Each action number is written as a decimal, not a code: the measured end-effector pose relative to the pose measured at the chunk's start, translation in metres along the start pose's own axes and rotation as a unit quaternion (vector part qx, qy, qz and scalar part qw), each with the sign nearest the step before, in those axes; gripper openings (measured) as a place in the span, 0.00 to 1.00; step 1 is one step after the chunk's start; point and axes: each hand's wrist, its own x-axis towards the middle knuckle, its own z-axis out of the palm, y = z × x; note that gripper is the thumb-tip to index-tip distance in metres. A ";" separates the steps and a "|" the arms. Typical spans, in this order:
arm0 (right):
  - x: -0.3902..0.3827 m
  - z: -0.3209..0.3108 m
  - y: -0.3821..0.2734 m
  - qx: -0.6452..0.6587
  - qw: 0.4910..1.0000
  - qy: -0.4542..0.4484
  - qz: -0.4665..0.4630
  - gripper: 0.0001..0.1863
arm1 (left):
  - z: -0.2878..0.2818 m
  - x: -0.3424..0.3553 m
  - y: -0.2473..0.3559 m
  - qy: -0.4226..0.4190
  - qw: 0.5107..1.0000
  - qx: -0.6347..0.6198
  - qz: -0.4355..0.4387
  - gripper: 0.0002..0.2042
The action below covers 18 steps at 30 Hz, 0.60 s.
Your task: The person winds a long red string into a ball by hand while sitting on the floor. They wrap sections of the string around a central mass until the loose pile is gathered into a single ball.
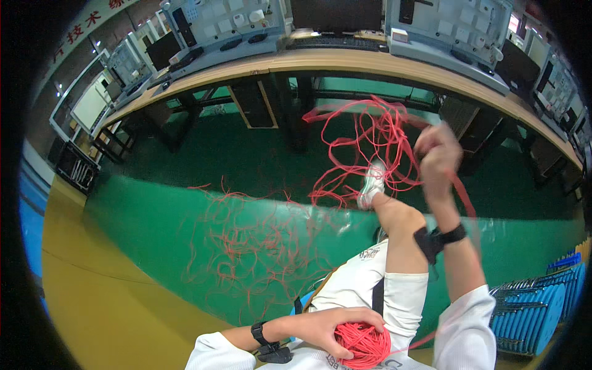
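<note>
A ball of red cord [364, 346] rests against my shirt at the bottom of the view. My left hand [327, 330] is closed around its left and upper side. My right hand [436, 148] is raised on the right, blurred by motion, its fingers curled in a fist on the red cord. A loose tangle of the cord [376, 139] spreads out to the left of that hand, above my white shoe. One blurred strand drops from the fist along my right forearm, and another runs from the ball to the right. More cord [259, 246] lies in scattered loops on the green floor.
A long wooden-topped bench [271, 63] curves across the far side, carrying a monitor [330, 15], a keyboard [336, 44] and grey panels. Computer towers [254, 105] stand beneath it. Stacked blue stools [533, 314] are at the right; a black crate [75, 165] is at the left.
</note>
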 end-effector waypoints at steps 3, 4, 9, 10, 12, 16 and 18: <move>-0.131 -0.038 0.127 -0.226 0.915 -0.285 0.175 0.09 | 0.000 0.019 0.000 -0.010 0.999 -0.029 -0.031 0.32; -0.156 -0.042 0.141 -0.205 0.888 -0.347 0.223 0.10 | -0.007 0.022 0.002 -0.016 0.999 -0.025 -0.031 0.32; 0.011 -0.002 -0.012 0.000 0.996 -0.056 0.066 0.11 | -0.009 0.003 -0.006 0.061 0.998 -0.009 -0.025 0.32; 0.016 -0.003 -0.021 0.084 0.996 0.039 0.013 0.10 | -0.011 0.004 -0.005 0.044 0.999 0.015 -0.015 0.32; -0.022 -0.009 0.014 -0.031 0.998 0.035 0.039 0.08 | -0.012 0.009 -0.010 0.037 0.999 0.023 -0.022 0.32; -0.136 -0.031 0.104 -0.192 0.939 -0.270 0.091 0.09 | -0.010 0.021 -0.016 0.032 0.996 -0.051 -0.069 0.32; -0.078 -0.015 0.085 -0.089 0.969 -0.230 -0.021 0.10 | -0.011 0.014 -0.015 0.054 0.992 -0.076 -0.081 0.33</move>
